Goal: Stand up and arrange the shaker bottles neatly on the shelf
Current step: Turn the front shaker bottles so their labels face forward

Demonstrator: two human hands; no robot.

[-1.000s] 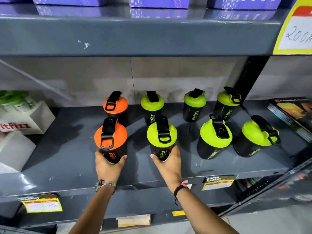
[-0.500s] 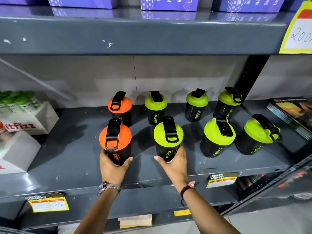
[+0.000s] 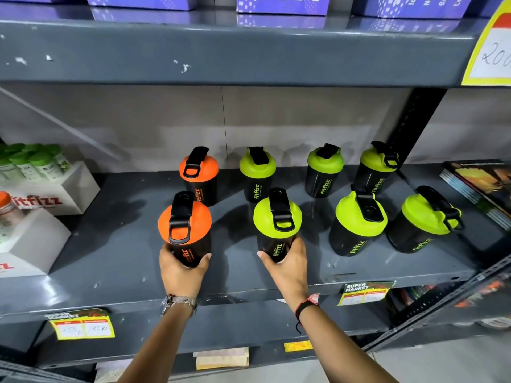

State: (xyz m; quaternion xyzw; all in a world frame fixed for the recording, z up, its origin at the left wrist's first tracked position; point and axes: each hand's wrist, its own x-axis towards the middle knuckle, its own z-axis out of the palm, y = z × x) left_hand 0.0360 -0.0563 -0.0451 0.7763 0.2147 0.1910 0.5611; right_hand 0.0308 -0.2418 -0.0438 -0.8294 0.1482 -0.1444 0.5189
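Note:
Several black shaker bottles stand upright in two rows on the grey shelf point(image 3: 116, 261). My left hand point(image 3: 181, 272) grips the front orange-lidded bottle point(image 3: 184, 219) at its base. My right hand point(image 3: 287, 268) grips the front green-lidded bottle point(image 3: 277, 217) beside it. Behind them stand another orange-lidded bottle point(image 3: 199, 172) and a green-lidded bottle point(image 3: 257, 168). To the right, two more green-lidded bottles point(image 3: 359, 214) point(image 3: 425, 214) stand in front and two point(image 3: 325, 163) point(image 3: 377, 161) at the back.
White display boxes point(image 3: 66, 189) with small green-capped bottles sit at the shelf's left end. A stack of magazines point(image 3: 481, 186) lies at the right. The upper shelf point(image 3: 235, 51) overhangs with purple boxes. A black upright post point(image 3: 412, 125) stands behind the right bottles.
Both hands stay on the two front bottles, which keep their places on the shelf. The view has shifted slightly, so everything sits a little further right in the frame.

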